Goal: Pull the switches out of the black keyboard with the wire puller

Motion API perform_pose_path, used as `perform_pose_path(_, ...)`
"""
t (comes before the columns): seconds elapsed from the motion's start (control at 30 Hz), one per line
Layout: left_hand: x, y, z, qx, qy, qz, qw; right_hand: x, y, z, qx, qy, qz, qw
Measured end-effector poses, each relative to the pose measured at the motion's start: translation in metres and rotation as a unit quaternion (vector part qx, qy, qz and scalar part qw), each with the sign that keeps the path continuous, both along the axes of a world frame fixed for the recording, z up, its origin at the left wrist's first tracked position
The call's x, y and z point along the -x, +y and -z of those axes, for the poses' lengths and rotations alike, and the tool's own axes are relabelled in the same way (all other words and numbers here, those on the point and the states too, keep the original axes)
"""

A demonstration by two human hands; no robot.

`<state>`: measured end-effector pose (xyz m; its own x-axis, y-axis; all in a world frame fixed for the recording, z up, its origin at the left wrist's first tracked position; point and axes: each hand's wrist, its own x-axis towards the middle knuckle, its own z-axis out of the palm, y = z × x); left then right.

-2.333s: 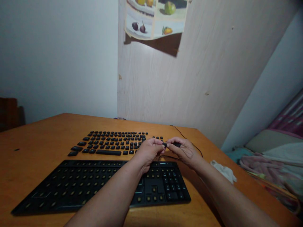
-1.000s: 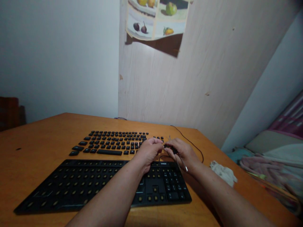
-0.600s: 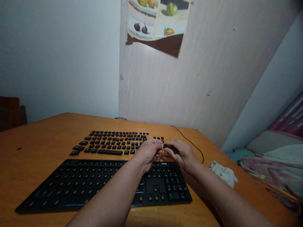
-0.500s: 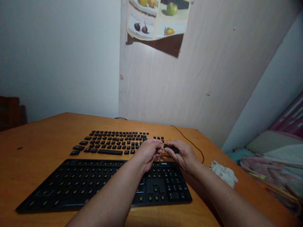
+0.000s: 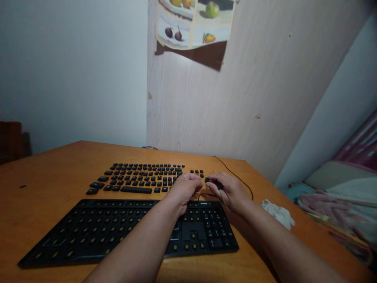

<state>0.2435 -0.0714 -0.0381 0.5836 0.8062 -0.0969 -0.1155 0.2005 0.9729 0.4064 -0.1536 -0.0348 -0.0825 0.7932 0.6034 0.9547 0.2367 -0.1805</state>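
Note:
A black keyboard (image 5: 123, 236) lies at the near side of the wooden table, with most of its keycaps off and small yellowish stems showing. Its number pad at the right still has caps. Just above its top edge my left hand (image 5: 185, 188) is closed in a pinch; whatever lies between those fingers is hidden. Close by on the right, my right hand (image 5: 231, 190) is closed around a small black object (image 5: 218, 184), whose kind I cannot make out. A small dark piece (image 5: 207, 180) shows at its fingertips. Loose black keycaps (image 5: 144, 173) are laid out in rows behind the keyboard.
A long spacebar cap (image 5: 136, 190) lies in the front row of keycaps. A black cable (image 5: 238, 177) curves over the table at the right. A crumpled white cloth (image 5: 278, 214) is near the right edge. One small black piece (image 5: 22, 186) lies far left.
The fingertips of my two hands have drawn slightly apart. The left fingers are curled in more, and the view has shifted a little. The keyboard and keycaps stay put.

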Motion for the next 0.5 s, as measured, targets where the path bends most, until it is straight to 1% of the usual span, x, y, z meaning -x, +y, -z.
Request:
perform_pose_path(0.1, 0.001, -0.001, -0.004, -0.019, 0.023, -0.016, 0.999, -0.02, 0.005, -0.013, 0.004, -0.005, 0.058, 0.998)
perform_pose_path(0.17, 0.002, 0.0, -0.006, -0.023, 0.036, -0.02, 0.999, -0.035, 0.01, -0.021, 0.038, -0.019, 0.093, 0.995)
perform_pose_path(0.23, 0.002, 0.0, -0.008, -0.023, 0.047, -0.02, 0.998, -0.049, 0.015, -0.024, 0.09, -0.034, 0.121, 0.988)
perform_pose_path(0.33, 0.003, 0.0, -0.009, -0.046, 0.056, -0.022, 0.997, -0.063, 0.024, -0.019, 0.152, -0.05, 0.14, 0.977)
perform_pose_path(0.4, 0.004, -0.001, -0.009, -0.061, 0.056, -0.021, 0.996, -0.069, 0.028, -0.012, 0.181, -0.056, 0.142, 0.972)
perform_pose_path(0.5, 0.006, -0.003, -0.011, -0.061, 0.06, -0.015, 0.996, -0.074, 0.034, -0.002, 0.22, -0.062, 0.149, 0.962)
